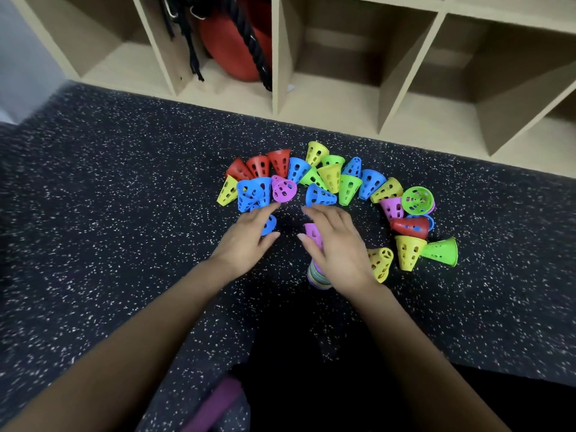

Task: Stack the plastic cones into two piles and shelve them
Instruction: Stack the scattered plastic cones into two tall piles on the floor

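Cones (349, 187) lie loose in an arc on the floor (124, 182) just beyond both hands, mostly tipped on their sides. The started stack (318, 275) stands upright under the right hand (339, 247). The left hand (249, 238) has a blue cone (269, 224) peeping between its thumb and fingers. Both hands' fingers are nearly straight and loosely spread, and whether they touch anything is hidden.

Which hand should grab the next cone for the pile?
Probably the left hand: it lies over a loose blue cone beside the stack, while the right hand rests on that stack.
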